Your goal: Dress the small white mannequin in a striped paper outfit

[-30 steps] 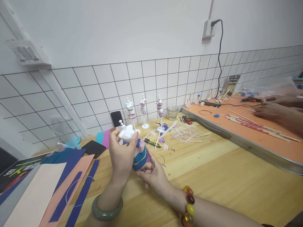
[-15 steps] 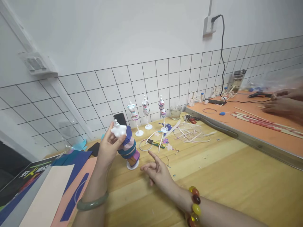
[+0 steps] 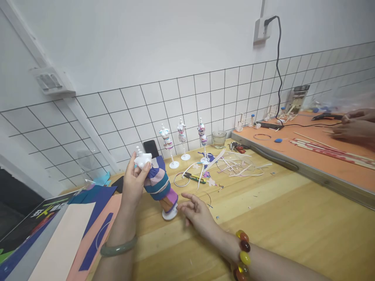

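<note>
My left hand (image 3: 135,180) grips a miniature dress form (image 3: 143,160) by its white bust. Its body is wrapped in a layered skirt (image 3: 159,183) of purple, pink, teal and brown sheet. The form leans to the left, with its round white base (image 3: 170,214) at the lower right. Beside that base is my right hand (image 3: 199,216), fingers apart and holding nothing; whether a fingertip touches the base I cannot tell. Behind stand three smaller decorated dress forms (image 3: 166,140). A green and black utility knife (image 3: 195,178) lies near a white ring (image 3: 181,180).
Coloured sheets (image 3: 63,238) are stacked at the left. A phone (image 3: 150,148) leans by the wall. Paper strips (image 3: 243,168) and scraps litter the table near a glass cup (image 3: 219,139). At right, another person's hands (image 3: 356,127) are over an orange board (image 3: 336,171).
The dress form has tilted, its base swinging right and towards me. My right hand is now close beside the base, its fingers less raised. The view has shifted slightly.
</note>
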### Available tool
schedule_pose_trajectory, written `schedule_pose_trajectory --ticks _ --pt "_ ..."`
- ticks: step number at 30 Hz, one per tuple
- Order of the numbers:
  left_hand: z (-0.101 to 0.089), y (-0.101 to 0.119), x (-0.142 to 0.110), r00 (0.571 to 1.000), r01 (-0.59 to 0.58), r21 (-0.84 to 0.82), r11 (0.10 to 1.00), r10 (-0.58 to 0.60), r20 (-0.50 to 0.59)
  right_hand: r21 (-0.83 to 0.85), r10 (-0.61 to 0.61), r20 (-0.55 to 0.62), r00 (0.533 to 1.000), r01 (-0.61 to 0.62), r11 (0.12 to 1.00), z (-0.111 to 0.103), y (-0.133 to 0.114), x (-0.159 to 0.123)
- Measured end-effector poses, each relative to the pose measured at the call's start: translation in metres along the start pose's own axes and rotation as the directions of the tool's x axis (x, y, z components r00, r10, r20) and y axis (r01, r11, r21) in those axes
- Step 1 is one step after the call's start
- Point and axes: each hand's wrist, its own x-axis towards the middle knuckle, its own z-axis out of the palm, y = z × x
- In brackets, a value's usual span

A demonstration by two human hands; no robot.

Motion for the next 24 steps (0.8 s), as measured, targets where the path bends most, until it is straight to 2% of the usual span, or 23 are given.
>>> schedule_pose_trajectory --ticks 6,10,18,24 --pt "-0.001 0.0 0.0 0.979 -0.043 0.116 0.992 0.065 -0.192 0.02 0.048 -0.004 0.999 -0.048 0.999 0.001 -0.002 -0.002" --pt "-0.002 -0.001 -0.001 0.954 -0.052 0.219 0.974 0.113 -0.277 0.053 0.054 -0.025 0.998 -0.052 0.997 0.002 -0.001 -0.003" --pt "0.007 0.011 -0.008 0.912 -0.066 0.379 0.923 0.21 -0.353 0.092 0.06 0.065 0.996 -0.066 0.994 0.002 -0.005 -0.006" --pt "0.009 0.014 -0.013 0.886 -0.103 0.43 0.897 0.279 -0.371 0.121 0.038 0.036 0.999 -0.042 0.992 0.0 -0.008 -0.004"
